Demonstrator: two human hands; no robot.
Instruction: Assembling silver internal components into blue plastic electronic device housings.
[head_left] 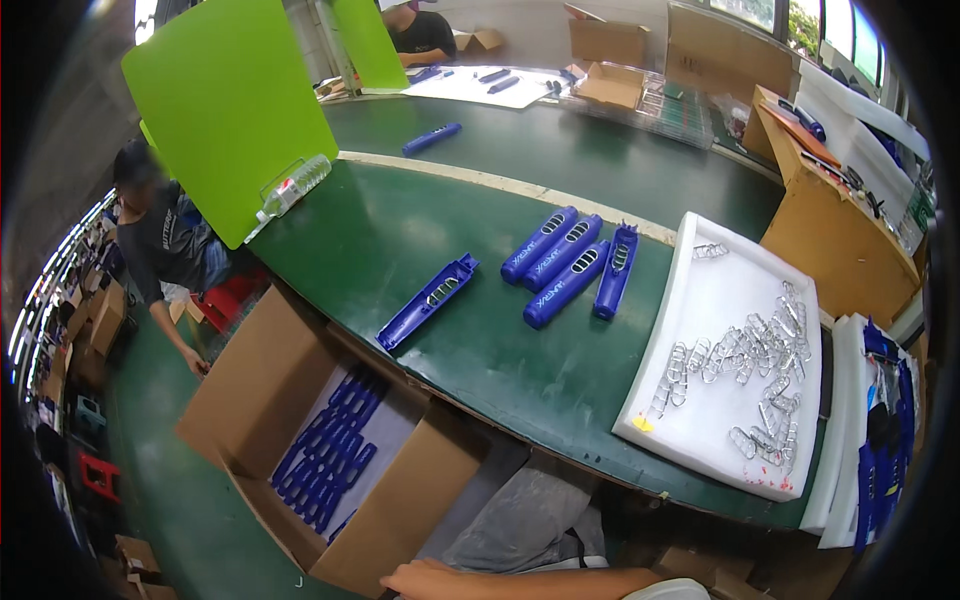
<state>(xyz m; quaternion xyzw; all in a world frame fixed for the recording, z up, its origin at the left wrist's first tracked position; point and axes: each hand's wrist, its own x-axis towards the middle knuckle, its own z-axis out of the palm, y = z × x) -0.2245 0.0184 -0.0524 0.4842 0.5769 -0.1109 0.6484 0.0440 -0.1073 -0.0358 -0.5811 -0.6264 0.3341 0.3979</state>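
Observation:
My right hand [415, 579] is low at the bottom edge, its forearm crossing over my lap from the right. Its fingers are partly cut off and hidden, so whether it holds anything does not show. The nearest thing to it is a cardboard box [400, 490] holding rows of blue slotted plastic pieces [325, 450]. My left hand is out of view. On the green table, a blue half-shell [405, 322] lies hollow side up with a wire clip inside. Farther right are three blue shells [565, 285], back up, beside another hollow-side-up shell [604, 295].
A white foam tray [650, 345] of loose wire clips stands at the right. A plastic bottle [295, 188] lies beside a green panel [225, 110]. One blue shell [432, 139] rests on the far surface. Co-workers sit at left [175, 235] and at the back [420, 35].

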